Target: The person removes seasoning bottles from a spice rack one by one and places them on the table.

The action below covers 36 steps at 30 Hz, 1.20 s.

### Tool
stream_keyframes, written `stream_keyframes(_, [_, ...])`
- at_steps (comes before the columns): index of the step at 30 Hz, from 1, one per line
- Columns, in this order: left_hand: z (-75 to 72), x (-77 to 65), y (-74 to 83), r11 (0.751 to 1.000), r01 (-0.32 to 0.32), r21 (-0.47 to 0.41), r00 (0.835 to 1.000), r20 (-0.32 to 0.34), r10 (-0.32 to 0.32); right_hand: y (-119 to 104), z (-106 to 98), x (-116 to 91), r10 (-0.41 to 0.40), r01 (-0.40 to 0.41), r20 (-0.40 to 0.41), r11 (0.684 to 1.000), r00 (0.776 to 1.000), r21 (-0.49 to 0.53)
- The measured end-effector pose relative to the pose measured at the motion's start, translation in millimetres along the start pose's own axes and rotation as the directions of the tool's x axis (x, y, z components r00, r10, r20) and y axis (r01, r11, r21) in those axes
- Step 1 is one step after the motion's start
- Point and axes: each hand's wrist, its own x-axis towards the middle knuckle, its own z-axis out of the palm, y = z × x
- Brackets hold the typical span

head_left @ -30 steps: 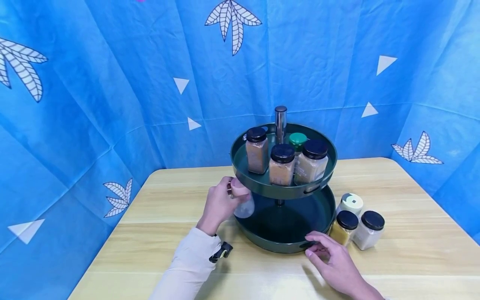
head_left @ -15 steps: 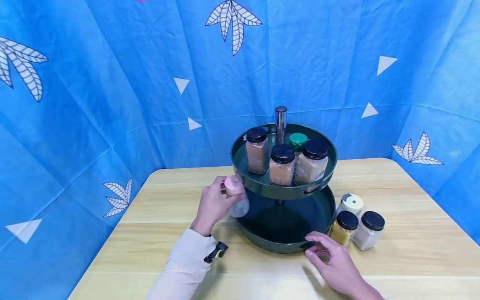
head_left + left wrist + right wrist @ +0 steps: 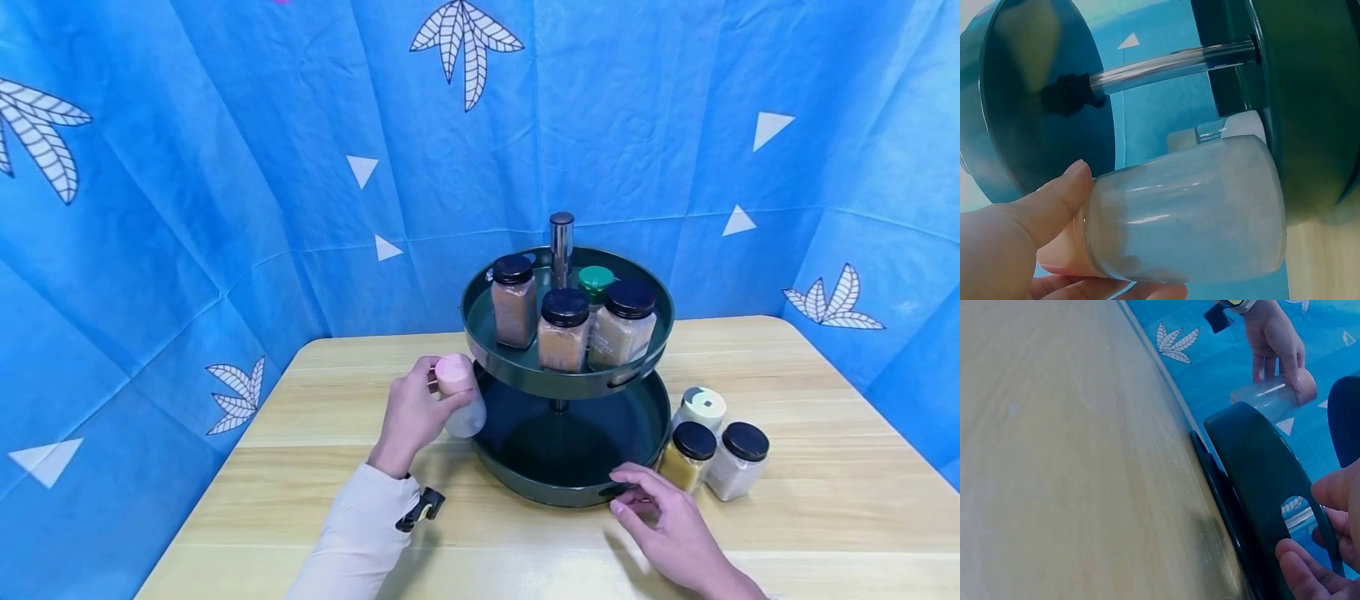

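Note:
A clear jar [image 3: 467, 417] with a pink lid hangs at the left edge of the lower tray. My left hand [image 3: 414, 412] pinches it near the lid; in the left wrist view the translucent body [image 3: 1191, 212] looks tilted beside the tray wall. The dark green two-tier turntable [image 3: 570, 496] stands on the table. At its front right, my right hand [image 3: 667, 529] holds the lower tier's rim by the handle cutout, thumb and fingers on either side of the rim in the right wrist view. Nothing shows on the visible part of the lower tier.
Several spice jars stand on the upper tier, among them a brown one [image 3: 514, 308] and a green-capped one [image 3: 596, 283]. To the right, a white-lidded jar [image 3: 703, 406], a yellow spice jar [image 3: 686, 458] and a white spice jar [image 3: 738, 467] stand on the wooden table [image 3: 300, 467].
My left hand has moved left with the pink-lidded jar, drawing it out from under the upper tier to the lower tray's edge. The right hand and the turntable have stayed put.

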Motion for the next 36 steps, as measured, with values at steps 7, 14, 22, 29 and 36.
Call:
stream_keyframes(7, [-4.0,-1.3,-2.7,1.000,0.020,0.006,1.000,0.000,-0.020,0,0,0,0.007,-0.007,0.004,1.000,1.000,0.001])
stream_keyframes(14, [-8.3,-2.3,-4.3,0.999,0.047,0.008,0.999,0.012,-0.047,0,-1,0,0.016,-0.016,0.006,1.000,1.000,0.000])
stream_keyframes(22, [-12.1,-4.6,-9.0,0.999,0.047,0.019,0.999,0.000,-0.047,1,0,1,0.007,-0.007,0.006,1.000,1.000,0.002])
stream_keyframes(29, [-17.3,-6.2,-14.3,0.999,0.044,0.011,0.999,-0.014,-0.044,1,-1,1,0.019,-0.019,0.013,1.000,1.000,-0.001])
stream_keyframes(36, [-19.7,-8.8,-18.4,0.999,0.030,0.031,0.999,-0.029,-0.029,0,-1,1,0.015,-0.015,0.009,1.000,1.000,-0.011])
